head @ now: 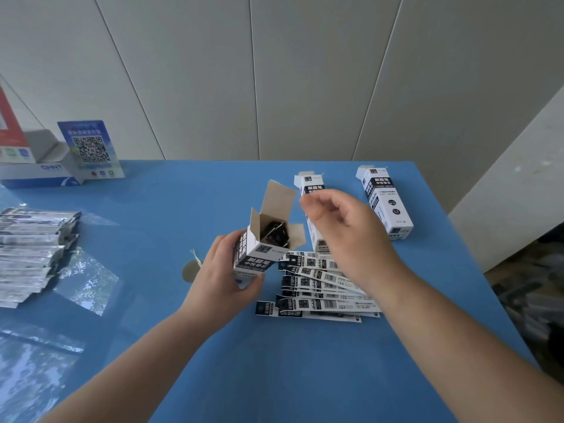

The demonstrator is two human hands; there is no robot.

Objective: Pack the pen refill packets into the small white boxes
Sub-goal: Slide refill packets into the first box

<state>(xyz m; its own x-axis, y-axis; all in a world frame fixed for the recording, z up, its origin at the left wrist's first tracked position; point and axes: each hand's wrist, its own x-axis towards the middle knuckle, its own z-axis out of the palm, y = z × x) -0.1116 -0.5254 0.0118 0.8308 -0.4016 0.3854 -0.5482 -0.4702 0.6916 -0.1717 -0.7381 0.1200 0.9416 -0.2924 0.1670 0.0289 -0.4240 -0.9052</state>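
Nearest on the blue tabletop (274, 377), loose refill packets (317, 288) fanned in a pile. Just left of the pile, left hand (224, 277) gripping an open white box (259, 250), flaps up, dark packet ends visible inside. Above the pile, right hand (345, 227) hovering, fingers loosely curled, holding nothing. Beyond the pile, two more white boxes (386, 203) lying flat.

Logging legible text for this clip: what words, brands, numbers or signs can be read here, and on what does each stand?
"CHNT": on the white and blue carton at the table's far left.
"0.5": in a circle on the far right white box.
QR code, not scannable: blue sign.
Chinese headings on the held box, middle box and loose refill packets: too blurred to read.
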